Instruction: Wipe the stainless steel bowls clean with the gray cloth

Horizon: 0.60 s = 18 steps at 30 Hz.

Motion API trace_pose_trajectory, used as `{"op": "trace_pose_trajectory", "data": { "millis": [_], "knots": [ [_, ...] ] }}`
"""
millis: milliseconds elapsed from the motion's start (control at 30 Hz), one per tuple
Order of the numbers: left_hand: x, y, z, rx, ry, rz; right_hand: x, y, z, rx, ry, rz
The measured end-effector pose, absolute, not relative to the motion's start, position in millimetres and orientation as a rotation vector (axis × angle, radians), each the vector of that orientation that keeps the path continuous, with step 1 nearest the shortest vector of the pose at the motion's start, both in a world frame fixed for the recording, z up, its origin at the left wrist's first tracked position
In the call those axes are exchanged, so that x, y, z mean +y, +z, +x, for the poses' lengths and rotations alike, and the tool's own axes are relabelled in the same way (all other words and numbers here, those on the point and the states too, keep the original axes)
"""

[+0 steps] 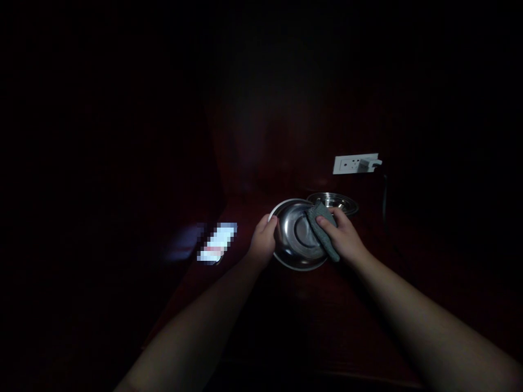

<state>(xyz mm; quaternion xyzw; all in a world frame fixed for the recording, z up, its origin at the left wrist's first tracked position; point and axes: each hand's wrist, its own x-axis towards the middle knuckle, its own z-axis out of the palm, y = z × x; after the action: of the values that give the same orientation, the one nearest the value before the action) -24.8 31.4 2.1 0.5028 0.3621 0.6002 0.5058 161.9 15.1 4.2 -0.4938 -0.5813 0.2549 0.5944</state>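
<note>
A shiny metal bowl (295,231) is held up in front of me, tilted so that a round face of it shows. My left hand (263,238) grips its left rim, thumb on the near face. In my right hand (344,235) is a folded grey-green cloth (323,228), pinched under the thumb and laid over the bowl's right side. Just behind the right hand, a second metal bowl (333,200) sits on the dark red table, partly covered by the cloth and fingers.
A lit phone (218,244), its screen blurred, lies near the table's left edge. On the back wall is a white socket panel (345,164) with a plug (370,163) in it; a cable (384,201) hangs at its right. The surroundings are very dark.
</note>
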Motion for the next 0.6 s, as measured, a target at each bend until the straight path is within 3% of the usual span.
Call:
{"op": "trace_pose_trajectory", "data": {
  "millis": [600],
  "knots": [
    [31.5,6.0,-24.9,0.884,1.424,1.229,13.1,7.0,161.9,-1.392,0.591,-1.141]
  ]
}}
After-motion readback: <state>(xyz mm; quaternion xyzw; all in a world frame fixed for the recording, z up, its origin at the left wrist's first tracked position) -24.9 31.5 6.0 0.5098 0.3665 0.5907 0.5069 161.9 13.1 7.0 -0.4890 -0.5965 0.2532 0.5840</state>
